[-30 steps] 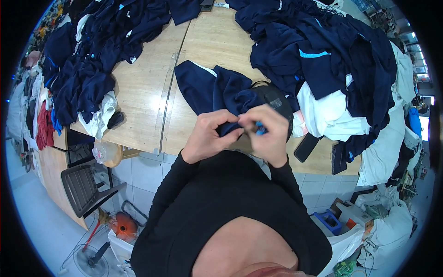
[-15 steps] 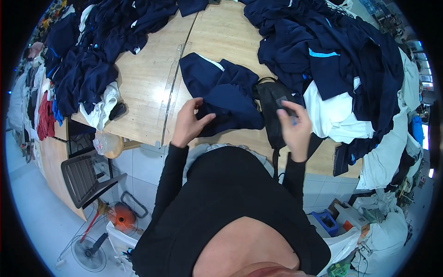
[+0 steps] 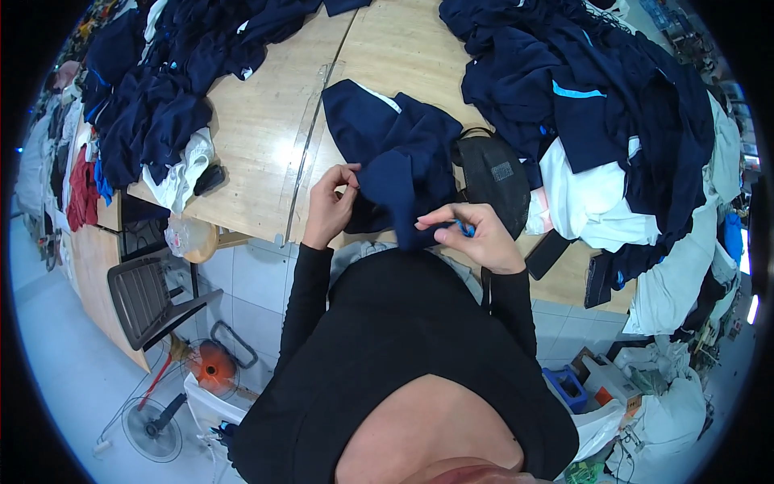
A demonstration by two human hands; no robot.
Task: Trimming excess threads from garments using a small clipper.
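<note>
A navy garment (image 3: 395, 161) lies on the wooden bench (image 3: 250, 153) at its near edge, just in front of the person. Its long axis runs from the far left, where a white-lined edge points toward the bench's middle, down to the near edge, where the cloth bunches between the hands. The left hand (image 3: 330, 206) pinches the garment's left fold, fingers closed on the cloth. The right hand (image 3: 476, 234) is closed on the lower hem together with a small blue tool (image 3: 466, 229). A black bag (image 3: 492, 177) with a small grey rectangular patch lies touching the garment's right side. Heaps of navy clothes fill the far left corner (image 3: 161, 89) and the right end (image 3: 580, 89) of the bench, the latter with white pieces.

Half a second ago the hands were spread wide, the right one on the bag; now both have drawn in to the garment's near end.
</note>
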